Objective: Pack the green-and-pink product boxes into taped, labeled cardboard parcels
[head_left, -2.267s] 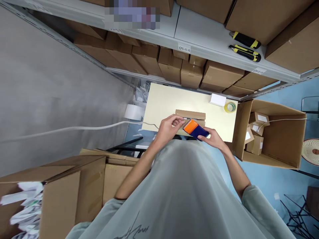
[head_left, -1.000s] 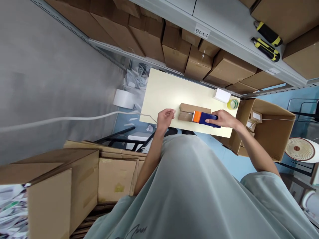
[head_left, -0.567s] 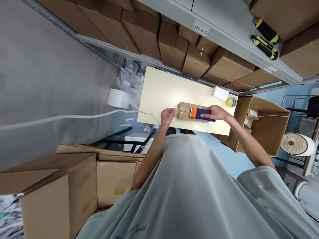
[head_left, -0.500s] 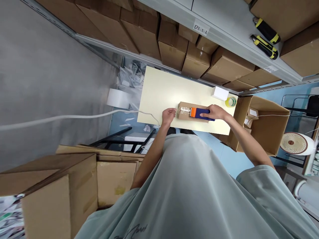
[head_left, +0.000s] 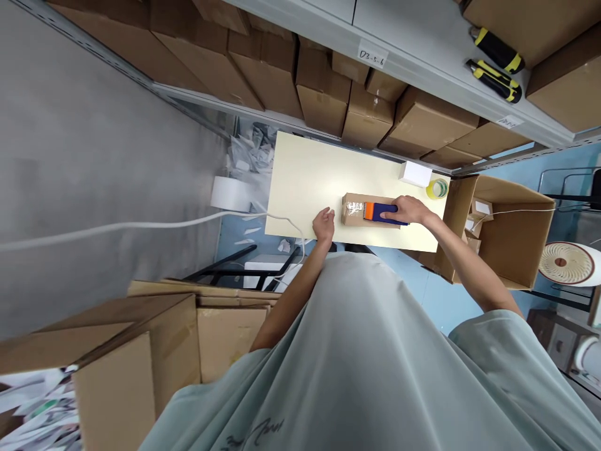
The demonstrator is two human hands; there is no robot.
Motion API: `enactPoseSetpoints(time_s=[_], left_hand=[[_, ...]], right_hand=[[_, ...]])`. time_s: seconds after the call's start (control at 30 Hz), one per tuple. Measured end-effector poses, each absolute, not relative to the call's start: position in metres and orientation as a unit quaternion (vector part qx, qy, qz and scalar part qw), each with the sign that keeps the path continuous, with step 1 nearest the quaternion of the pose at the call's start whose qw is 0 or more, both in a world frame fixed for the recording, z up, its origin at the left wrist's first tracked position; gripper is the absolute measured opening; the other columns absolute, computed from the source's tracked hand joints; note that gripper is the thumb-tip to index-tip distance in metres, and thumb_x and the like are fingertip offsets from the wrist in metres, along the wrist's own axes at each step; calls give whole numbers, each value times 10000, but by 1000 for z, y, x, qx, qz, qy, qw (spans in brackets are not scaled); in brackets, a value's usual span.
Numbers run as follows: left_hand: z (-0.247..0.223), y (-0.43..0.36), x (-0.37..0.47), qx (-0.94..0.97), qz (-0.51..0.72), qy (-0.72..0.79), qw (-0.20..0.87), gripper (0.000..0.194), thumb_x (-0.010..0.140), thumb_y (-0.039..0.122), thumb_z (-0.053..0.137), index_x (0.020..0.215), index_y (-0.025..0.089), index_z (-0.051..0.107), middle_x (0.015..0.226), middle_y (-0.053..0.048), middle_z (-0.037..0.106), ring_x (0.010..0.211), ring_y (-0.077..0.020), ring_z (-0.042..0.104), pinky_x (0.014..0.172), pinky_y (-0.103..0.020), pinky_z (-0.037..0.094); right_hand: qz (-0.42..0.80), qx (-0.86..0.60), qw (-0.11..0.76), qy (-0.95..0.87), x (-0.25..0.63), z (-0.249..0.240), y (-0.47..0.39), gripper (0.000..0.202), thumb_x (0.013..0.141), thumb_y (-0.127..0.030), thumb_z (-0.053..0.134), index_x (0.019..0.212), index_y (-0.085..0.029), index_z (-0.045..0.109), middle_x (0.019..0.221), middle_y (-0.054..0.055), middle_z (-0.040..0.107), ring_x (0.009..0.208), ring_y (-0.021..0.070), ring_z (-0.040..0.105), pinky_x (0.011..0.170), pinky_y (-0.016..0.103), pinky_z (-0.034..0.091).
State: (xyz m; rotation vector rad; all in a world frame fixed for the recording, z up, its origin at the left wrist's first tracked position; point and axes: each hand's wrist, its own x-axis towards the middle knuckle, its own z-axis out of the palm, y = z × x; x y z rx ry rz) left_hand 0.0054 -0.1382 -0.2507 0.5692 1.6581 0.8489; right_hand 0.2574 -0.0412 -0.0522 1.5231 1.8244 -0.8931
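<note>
A narrow brown cardboard box [head_left: 353, 220] lies on the pale yellow tabletop [head_left: 300, 181], with shiny clear tape across its left part. My right hand [head_left: 407, 210] grips a dark blue tape dispenser [head_left: 381, 213], whose orange front end rests over the top of the box. Just left of the box, and apart from it, my left hand [head_left: 323, 224] hovers with its fingers curled in; I see nothing in them.
A small white box [head_left: 416, 173] and a yellow-green tape roll [head_left: 437, 188] sit at the table's back right. An open carton [head_left: 516, 238] stands beyond the right edge. Shelving with cartons [head_left: 323, 94] runs behind. A white cable [head_left: 188, 223] crosses from the left.
My left hand has drawn slightly away from the box's left end. My right hand still holds the tape dispenser on the box. The whole view has shifted a little.
</note>
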Motion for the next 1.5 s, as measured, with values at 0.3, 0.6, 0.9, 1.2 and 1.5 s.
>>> enactPoseSetpoints(time_s=[0.3,0.6,0.9,1.2,1.5], left_hand=[[-226,-148,28,418,264,607,622,824,1040,393,693,1796,224,414,1778,-119,542,1648,-339,531,1389,-483,412],[-211,-120,27,799,102,465,367,1578,775,700,955,1856,96,-22,1917,-241,-70,1783,-439,-150,1446,-673,-32],[-202,-104,52,801,61,479,354,1154,987,544,794,1839,35,204,1904,-258,191,1805,-429,51,1466,-643,-25],[-201,-101,46,765,103,499,395,1017,973,390,845,1761,-26,356,1862,-328,275,1798,-461,106,1471,-614,-7],[-210,-104,38,807,48,479,341,999,963,284,747,1810,43,275,1881,-293,257,1806,-440,82,1462,-672,65]], right_hand=[[-338,572,294,687,263,-59,-45,636,1025,-786,664,1049,-175,838,1020,147,848,932,290,776,720,330,470],[-329,570,298,691,265,-62,-54,652,1043,-788,634,1111,-178,857,1104,176,864,1014,324,803,772,351,516],[-368,586,272,669,273,-59,-53,655,1015,-793,681,1131,-170,847,1119,187,858,1027,333,800,811,363,547],[-407,608,259,631,366,-45,-61,592,1006,-738,722,840,-179,823,832,131,827,791,274,772,701,346,504],[-520,589,194,587,435,-61,-71,710,894,-877,756,803,-174,787,814,122,837,692,231,749,678,337,561]])
